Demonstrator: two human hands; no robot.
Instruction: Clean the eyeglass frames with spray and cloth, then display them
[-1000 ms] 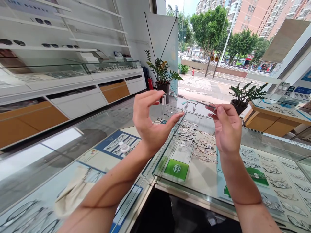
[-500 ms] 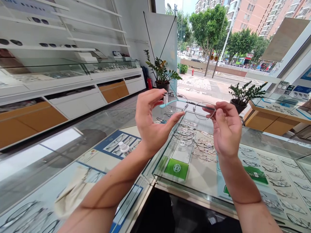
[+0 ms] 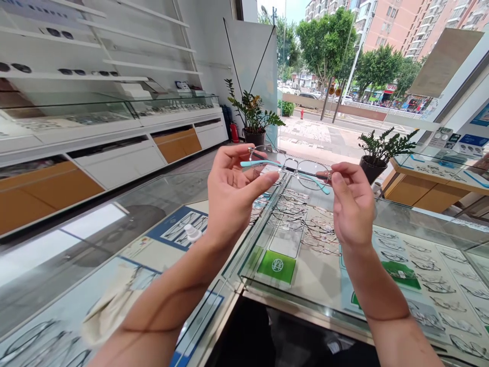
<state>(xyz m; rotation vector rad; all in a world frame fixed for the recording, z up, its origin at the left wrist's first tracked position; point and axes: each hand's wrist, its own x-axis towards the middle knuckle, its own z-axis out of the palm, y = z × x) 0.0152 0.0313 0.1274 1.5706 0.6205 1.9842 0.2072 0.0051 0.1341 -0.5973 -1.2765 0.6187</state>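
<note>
Currently, left hand (image 3: 231,196) and right hand (image 3: 353,204) are pinching opposite ends of the eyeglasses (image 3: 291,160), holding them above the glass tabletop (image 3: 317,278). Lift apparently done; turquoise-tipped temples (image 3: 260,163) are crossing inward, full fold unclear; setting-down not done.

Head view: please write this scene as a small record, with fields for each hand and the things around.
Held: round-lensed eyeglasses, temple tips turquoise
Left hand: fingers and thumb at the left end
Right hand: thumb and fingers pinch the right end
Below: glass showcase, rows of spectacle frames, green card
Further left: white bottle, pale cloth
Background: potted plant beyond the left hand
</note>
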